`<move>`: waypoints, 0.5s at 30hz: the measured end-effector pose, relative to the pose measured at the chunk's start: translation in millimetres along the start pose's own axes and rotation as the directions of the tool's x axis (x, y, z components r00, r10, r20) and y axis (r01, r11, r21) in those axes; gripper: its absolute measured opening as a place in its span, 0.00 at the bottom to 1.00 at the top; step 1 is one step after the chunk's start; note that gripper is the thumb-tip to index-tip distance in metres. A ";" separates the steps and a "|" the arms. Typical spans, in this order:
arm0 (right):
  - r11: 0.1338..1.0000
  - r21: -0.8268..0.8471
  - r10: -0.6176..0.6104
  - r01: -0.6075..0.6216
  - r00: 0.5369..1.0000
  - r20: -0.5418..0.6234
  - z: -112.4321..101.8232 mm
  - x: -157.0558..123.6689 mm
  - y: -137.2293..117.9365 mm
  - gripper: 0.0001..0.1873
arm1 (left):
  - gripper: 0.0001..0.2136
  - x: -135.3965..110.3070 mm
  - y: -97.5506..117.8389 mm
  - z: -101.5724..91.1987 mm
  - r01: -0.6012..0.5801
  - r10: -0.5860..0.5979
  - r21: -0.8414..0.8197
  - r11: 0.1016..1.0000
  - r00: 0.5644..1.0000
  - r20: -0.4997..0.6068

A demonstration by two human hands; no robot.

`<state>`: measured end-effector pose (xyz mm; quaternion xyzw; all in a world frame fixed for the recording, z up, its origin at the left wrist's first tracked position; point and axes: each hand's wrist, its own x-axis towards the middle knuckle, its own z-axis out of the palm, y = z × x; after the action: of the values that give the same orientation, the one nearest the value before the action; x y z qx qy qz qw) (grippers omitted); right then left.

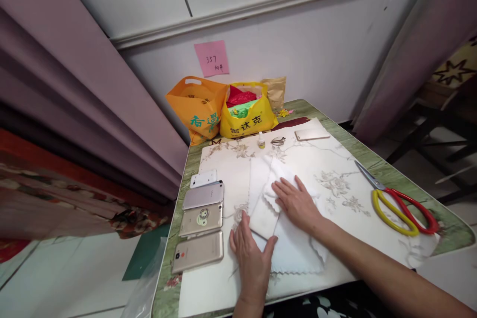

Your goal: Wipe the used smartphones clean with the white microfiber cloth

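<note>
Four phones (197, 253) obstruct the left edge of the tabletop (455, 238); two bags (246, 126), its far-left corner; scissors (379, 186), its right edge. Passage between white cloth (296, 253) and scissors; right forearm (357, 251) crosses its near end.

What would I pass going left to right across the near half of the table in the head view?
Row of phones → left hand → right hand → red-and-yellow scissors.
</note>
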<state>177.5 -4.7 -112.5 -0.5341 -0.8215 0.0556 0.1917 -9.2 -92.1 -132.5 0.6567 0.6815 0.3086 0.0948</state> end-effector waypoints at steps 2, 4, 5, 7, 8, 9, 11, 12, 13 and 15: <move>0.987 0.062 -0.152 0.149 0.987 0.052 -0.7 -7.8 -10.4 0.22 | 0.41 -0.1 -1.5 1.4 -0.015 0.015 0.001 1.000 1.000 -0.020; 0.943 0.158 -0.313 0.293 0.942 0.118 -2.5 -14.8 -21.6 0.22 | 0.39 -0.2 -2.8 2.4 -0.034 0.034 0.015 0.999 0.999 -0.031; 0.925 0.192 -0.356 0.327 0.924 0.139 -3.4 -15.9 -25.1 0.22 | 0.39 -0.2 -3.4 2.6 -0.049 0.050 0.026 0.998 0.998 -0.031; 0.933 0.193 -0.334 0.303 0.931 0.151 -4.1 -11.7 -25.2 0.22 | 0.37 -0.1 -4.2 2.8 -0.079 0.081 0.050 0.996 0.996 -0.031; 0.953 0.163 -0.277 0.254 0.950 0.141 -3.5 -7.2 -22.1 0.21 | 0.36 -0.1 -4.5 2.8 -0.093 0.096 0.063 0.994 0.995 -0.037; 0.975 0.121 -0.202 0.188 0.972 0.122 -2.1 -1.9 -17.6 0.21 | 0.36 -0.1 -4.7 2.7 -0.103 0.107 0.077 0.992 0.993 -0.045; 0.999 0.028 -0.044 0.042 0.997 0.062 2.1 7.3 -7.2 0.21 | 0.36 -0.1 -4.8 2.5 -0.110 0.116 0.102 0.989 0.992 -0.057; 1.000 -0.014 0.020 -0.020 0.999 0.026 4.6 10.0 -2.6 0.21 | 0.36 -0.1 -4.8 2.3 -0.111 0.118 0.113 0.987 0.991 -0.060; 0.996 -0.050 0.068 -0.068 0.998 -0.014 6.9 10.7 0.8 0.21 | 0.36 -0.2 -4.6 2.2 -0.111 0.119 0.121 0.986 0.991 -0.062; 0.990 -0.096 0.092 -0.100 0.992 -0.090 10.3 6.8 2.5 0.21 | 0.35 -0.3 -4.1 1.9 -0.110 0.118 0.126 0.986 0.991 -0.063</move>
<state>173.3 3.6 -121.0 -0.5839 -0.7876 0.0007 0.1966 -11.5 -91.6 -136.3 0.6881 0.6633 0.2940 0.0129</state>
